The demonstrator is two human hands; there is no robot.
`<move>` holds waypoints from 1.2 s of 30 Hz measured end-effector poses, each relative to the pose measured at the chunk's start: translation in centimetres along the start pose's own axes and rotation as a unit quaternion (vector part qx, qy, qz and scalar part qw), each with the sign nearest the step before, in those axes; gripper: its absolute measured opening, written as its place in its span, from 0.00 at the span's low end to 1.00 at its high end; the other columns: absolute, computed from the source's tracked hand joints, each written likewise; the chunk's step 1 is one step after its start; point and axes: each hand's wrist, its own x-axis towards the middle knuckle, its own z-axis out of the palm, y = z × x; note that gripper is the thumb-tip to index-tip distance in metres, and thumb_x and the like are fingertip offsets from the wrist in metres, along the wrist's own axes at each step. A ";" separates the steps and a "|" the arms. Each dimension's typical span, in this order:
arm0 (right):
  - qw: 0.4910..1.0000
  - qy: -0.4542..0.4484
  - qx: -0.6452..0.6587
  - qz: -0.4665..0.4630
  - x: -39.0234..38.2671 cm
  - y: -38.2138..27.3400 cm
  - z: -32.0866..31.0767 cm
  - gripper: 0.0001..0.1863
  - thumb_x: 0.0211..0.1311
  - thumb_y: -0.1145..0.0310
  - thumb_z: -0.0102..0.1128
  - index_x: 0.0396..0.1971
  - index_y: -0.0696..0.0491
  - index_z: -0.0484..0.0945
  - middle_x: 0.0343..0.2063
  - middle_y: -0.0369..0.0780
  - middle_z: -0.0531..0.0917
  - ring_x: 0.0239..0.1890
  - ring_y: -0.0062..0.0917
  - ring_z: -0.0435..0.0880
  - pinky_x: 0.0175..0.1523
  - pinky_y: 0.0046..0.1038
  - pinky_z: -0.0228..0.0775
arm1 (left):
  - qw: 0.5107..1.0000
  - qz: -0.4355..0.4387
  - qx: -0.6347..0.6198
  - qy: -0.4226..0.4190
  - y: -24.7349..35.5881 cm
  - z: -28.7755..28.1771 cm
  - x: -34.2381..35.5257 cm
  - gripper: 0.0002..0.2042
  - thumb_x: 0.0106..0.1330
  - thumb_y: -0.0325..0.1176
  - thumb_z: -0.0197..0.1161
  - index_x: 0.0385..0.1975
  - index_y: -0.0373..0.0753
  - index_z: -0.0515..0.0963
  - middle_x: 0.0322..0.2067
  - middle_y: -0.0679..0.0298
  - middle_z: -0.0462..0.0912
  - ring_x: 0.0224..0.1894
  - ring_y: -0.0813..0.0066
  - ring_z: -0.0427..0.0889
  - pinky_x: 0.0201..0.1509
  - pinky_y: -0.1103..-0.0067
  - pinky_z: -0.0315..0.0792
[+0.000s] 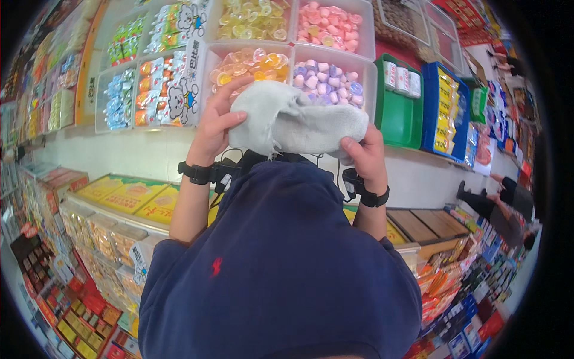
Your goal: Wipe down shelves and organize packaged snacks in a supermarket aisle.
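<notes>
A pale grey cloth with a frayed edge is stretched between my two hands, folded over itself at its left part. My left hand grips its left end, the thumb on the near side and the fingers partly behind it. The right end is pinched by my right hand, with the thumb on top. Just beyond the cloth are clear bins of yellow-orange jelly cups and purple-and-white wrapped sweets, partly covered by it.
Farther back stand bins of pink sweets and yellow jelly cups. Bagged snacks fill bins at left. On the right are a green tray and a blue tray. Another person is at far right. Shelves of packages stand behind me.
</notes>
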 end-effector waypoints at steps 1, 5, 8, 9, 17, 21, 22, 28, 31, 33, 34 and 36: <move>0.999 0.034 -0.006 -0.014 -0.5 -0.4 0.6 0.16 0.60 0.71 0.64 0.46 0.63 0.82 0.44 0.41 0.85 0.46 0.27 0.82 0.51 0.29 0.72 | 1.000 -0.017 0.020 -0.006 0.2 -0.2 0.4 0.35 0.60 0.26 0.61 0.71 0.34 0.61 0.61 0.51 0.74 0.62 0.65 0.76 0.68 0.73 0.68; 0.986 0.165 -0.016 -0.007 -2.2 -1.6 2.7 0.15 0.64 0.72 0.62 0.48 0.63 0.82 0.45 0.41 0.84 0.46 0.24 0.81 0.51 0.28 0.72 | 0.988 -0.093 -0.095 -0.077 -1.4 -1.6 1.9 0.34 0.64 0.32 0.60 0.72 0.35 0.59 0.62 0.50 0.73 0.62 0.65 0.76 0.65 0.73 0.70; 0.964 0.255 0.034 0.066 -3.6 -2.5 4.2 0.14 0.69 0.71 0.60 0.49 0.63 0.81 0.43 0.39 0.85 0.44 0.20 0.81 0.49 0.25 0.73 | 0.984 -0.139 -0.094 -0.056 -2.7 -0.8 2.6 0.34 0.65 0.35 0.60 0.72 0.36 0.58 0.64 0.50 0.70 0.63 0.64 0.74 0.65 0.72 0.70; 0.954 0.288 0.056 0.066 -4.0 -2.6 4.6 0.14 0.70 0.69 0.59 0.49 0.62 0.81 0.42 0.38 0.85 0.43 0.18 0.81 0.48 0.24 0.73 | 0.979 -0.156 -0.103 -0.082 -3.1 -0.4 2.8 0.35 0.65 0.32 0.62 0.72 0.35 0.58 0.66 0.51 0.67 0.65 0.64 0.72 0.67 0.72 0.69; 0.919 0.375 0.087 0.086 -5.5 -2.3 6.5 0.14 0.73 0.66 0.58 0.48 0.62 0.81 0.39 0.35 0.85 0.39 0.14 0.81 0.44 0.20 0.73 | 0.928 -0.175 0.242 -0.222 -6.8 1.8 4.1 0.23 0.64 0.24 0.65 0.61 0.34 0.74 0.50 0.69 0.78 0.41 0.86 0.77 0.48 0.85 0.73; 0.943 0.313 0.076 0.086 -5.9 -2.7 5.4 0.15 0.73 0.66 0.58 0.49 0.61 0.81 0.40 0.35 0.85 0.41 0.14 0.81 0.46 0.21 0.73 | 0.905 -0.086 0.397 -0.123 -5.4 2.6 4.2 0.11 0.68 0.29 0.64 0.47 0.35 0.83 0.33 0.73 0.82 0.35 0.88 0.75 0.42 0.86 0.71; 0.946 0.304 0.079 0.082 -5.9 -2.8 4.9 0.15 0.73 0.66 0.58 0.49 0.61 0.81 0.40 0.35 0.85 0.41 0.14 0.81 0.46 0.21 0.73 | 0.905 -0.082 0.401 -0.114 -5.5 2.6 4.2 0.11 0.68 0.29 0.64 0.47 0.35 0.83 0.33 0.73 0.82 0.35 0.88 0.75 0.42 0.86 0.71; 0.980 0.166 0.048 0.099 -5.7 -2.3 1.8 0.17 0.71 0.66 0.59 0.53 0.60 0.79 0.43 0.37 0.85 0.47 0.19 0.80 0.54 0.26 0.72 | 0.980 -0.187 0.046 0.039 -7.3 0.8 3.6 0.21 0.78 0.41 0.47 0.60 0.32 0.73 0.53 0.57 0.82 0.53 0.72 0.82 0.55 0.75 0.77; 0.990 0.114 -0.008 0.088 -6.0 -1.6 1.1 0.19 0.70 0.65 0.60 0.55 0.60 0.77 0.46 0.41 0.85 0.49 0.23 0.80 0.57 0.28 0.71 | 0.977 -0.171 -0.126 -0.030 -8.3 2.3 2.4 0.29 0.79 0.50 0.40 0.69 0.32 0.61 0.66 0.51 0.69 0.67 0.56 0.71 0.68 0.61 0.69; 0.994 0.082 -0.020 0.068 -6.2 -1.8 0.2 0.22 0.69 0.65 0.61 0.59 0.60 0.74 0.49 0.44 0.83 0.51 0.27 0.81 0.59 0.31 0.70 | 0.969 -0.139 -0.198 -0.055 -8.3 4.3 1.5 0.33 0.78 0.54 0.40 0.71 0.33 0.56 0.69 0.49 0.66 0.70 0.52 0.67 0.72 0.56 0.62; 0.994 0.079 -0.017 0.069 -6.3 -1.6 -0.3 0.22 0.69 0.65 0.61 0.59 0.60 0.74 0.49 0.44 0.83 0.51 0.27 0.81 0.59 0.31 0.70 | 0.969 -0.138 -0.197 -0.050 -8.4 5.3 1.4 0.33 0.78 0.54 0.40 0.71 0.33 0.56 0.69 0.49 0.66 0.70 0.52 0.67 0.72 0.56 0.62; 0.996 0.078 -0.041 0.032 -6.5 -1.0 -1.1 0.26 0.67 0.65 0.61 0.62 0.58 0.70 0.52 0.45 0.82 0.54 0.31 0.80 0.60 0.32 0.70 | 0.969 -0.148 -0.193 -0.045 -8.6 7.1 1.3 0.32 0.78 0.50 0.43 0.71 0.31 0.55 0.69 0.51 0.65 0.70 0.56 0.67 0.71 0.58 0.64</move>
